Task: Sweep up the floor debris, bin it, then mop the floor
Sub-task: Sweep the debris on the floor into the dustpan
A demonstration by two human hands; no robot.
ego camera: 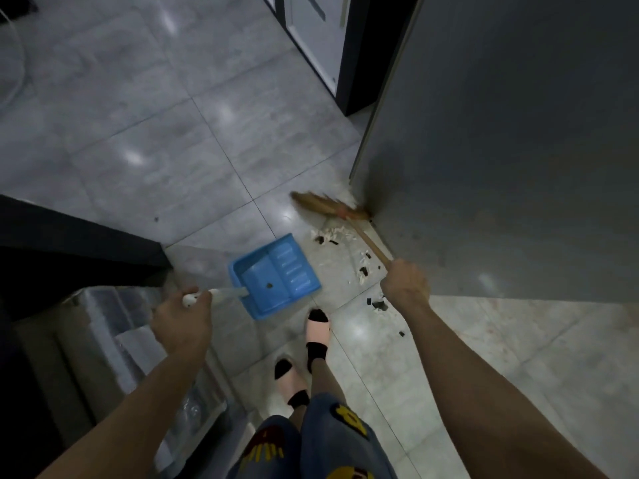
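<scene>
Shorts: denim with yellow and red patches, bottom centre, closest to camera; bare legs below them.
Left arm: reaches forward from bottom left, forearm bare, wrist bent slightly inward.
Left hand: fingers curled round the white handle of the dustpan, grasping it, knuckles up.
Dustpan: blue plastic, tilted, open mouth facing right toward the debris; whether it touches the floor cannot be told.
Dustpan contents: one small dark bit near the middle, otherwise bare blue plastic showing.
Feet: pink slippers over black socks, one foot ahead of the other, front foot just beside the dustpan's near corner.
Debris: white scraps and black pieces scattered on the grey floor tiles, between dustpan and broom, some trailing back toward the right foot.
Broom: straw head blurred, lying low on the floor against the base of the grey wall; wooden stick runs back to the right hand.
Right arm: extended forward from bottom right, bare.
Right hand: clenched round the broom stick, gripping it, back of hand up.
</scene>
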